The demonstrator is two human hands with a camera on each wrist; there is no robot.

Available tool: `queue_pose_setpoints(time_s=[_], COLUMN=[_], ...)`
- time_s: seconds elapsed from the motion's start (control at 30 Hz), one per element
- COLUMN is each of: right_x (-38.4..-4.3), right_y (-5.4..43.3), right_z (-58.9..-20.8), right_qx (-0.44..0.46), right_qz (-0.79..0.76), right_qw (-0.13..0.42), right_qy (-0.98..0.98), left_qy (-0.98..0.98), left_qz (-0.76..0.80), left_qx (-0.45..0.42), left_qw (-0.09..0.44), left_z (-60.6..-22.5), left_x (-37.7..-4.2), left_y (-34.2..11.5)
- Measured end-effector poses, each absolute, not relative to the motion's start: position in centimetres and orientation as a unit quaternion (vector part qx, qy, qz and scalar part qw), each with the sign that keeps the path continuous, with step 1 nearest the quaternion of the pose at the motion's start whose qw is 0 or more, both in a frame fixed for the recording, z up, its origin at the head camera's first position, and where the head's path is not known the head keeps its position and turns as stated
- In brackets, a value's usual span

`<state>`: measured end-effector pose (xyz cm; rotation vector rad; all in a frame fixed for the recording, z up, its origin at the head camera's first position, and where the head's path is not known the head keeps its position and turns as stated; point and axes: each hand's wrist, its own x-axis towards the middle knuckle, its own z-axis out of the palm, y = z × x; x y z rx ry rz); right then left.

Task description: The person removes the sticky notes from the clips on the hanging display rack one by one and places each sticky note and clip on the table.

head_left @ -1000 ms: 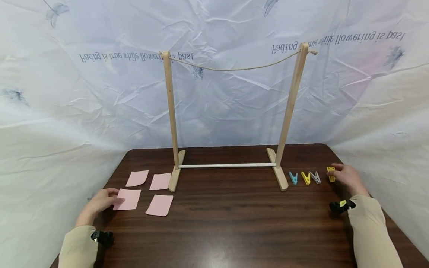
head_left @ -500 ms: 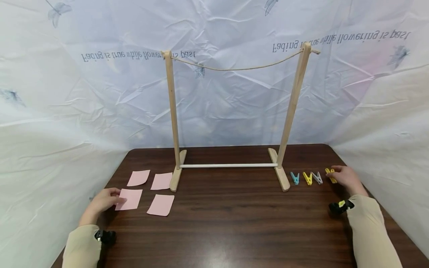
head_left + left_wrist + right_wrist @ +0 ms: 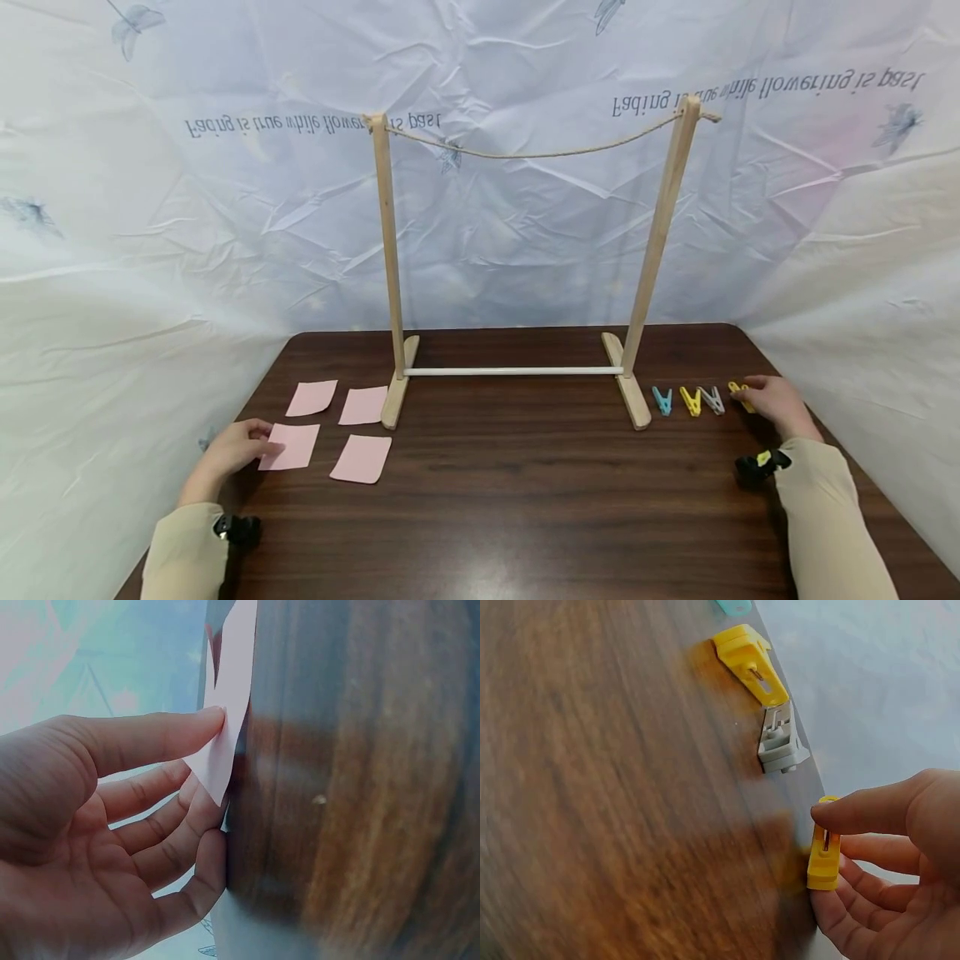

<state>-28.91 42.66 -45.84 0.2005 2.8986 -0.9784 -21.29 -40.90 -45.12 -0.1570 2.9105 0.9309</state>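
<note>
My left hand (image 3: pixel 236 450) pinches the left edge of a pink paper square (image 3: pixel 295 446) between thumb and fingers. In the left wrist view the thumb lies on top of the paper (image 3: pixel 219 761), with fingers beneath it, close over the tabletop. Three more pink paper squares lie around it, one pink square (image 3: pixel 362 459) just to its right. On the far right, my right hand (image 3: pixel 780 404) pinches a yellow clothespin (image 3: pixel 823 862), thumb on one end of it. Left of that hand lie a grey clothespin (image 3: pixel 781 739), another yellow clothespin (image 3: pixel 751 664) and a blue clothespin (image 3: pixel 662 401).
A wooden stand (image 3: pixel 387 242) rises at the table's far side, a white bar (image 3: pixel 510 372) joining its feet. A sagging rope (image 3: pixel 525 156) runs between its post tops. The dark wooden table (image 3: pixel 510 483) meets a printed white sheet (image 3: pixel 510 250) behind.
My right hand's yellow clothespin has tilted and is more covered by the fingers. The left hand keeps its place on the paper. The whole head view has shifted slightly.
</note>
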Motion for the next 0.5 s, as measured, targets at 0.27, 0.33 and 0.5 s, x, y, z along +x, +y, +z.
queue_pose_setpoints(time_s=[0.27,0.33,0.5], right_x=[-28.93,-28.94,-29.01], right_y=[42.77,42.80,42.94], right_z=[-46.23,-46.28,-46.41], right_qx=[0.076,0.076,0.078], right_qz=[-0.318,-0.316,-0.322], right_qw=[0.030,0.030,0.038], right_qy=[0.945,0.945,0.943], left_qy=[0.948,0.948,0.946], left_qz=[0.307,0.307,0.313], left_qx=[-0.065,-0.066,-0.066], left_qw=[0.056,0.057,0.053], left_z=[-45.22,-45.22,-45.12], left_x=[-21.48,-21.50,-21.37], left_y=[-40.95,-40.96,-40.89])
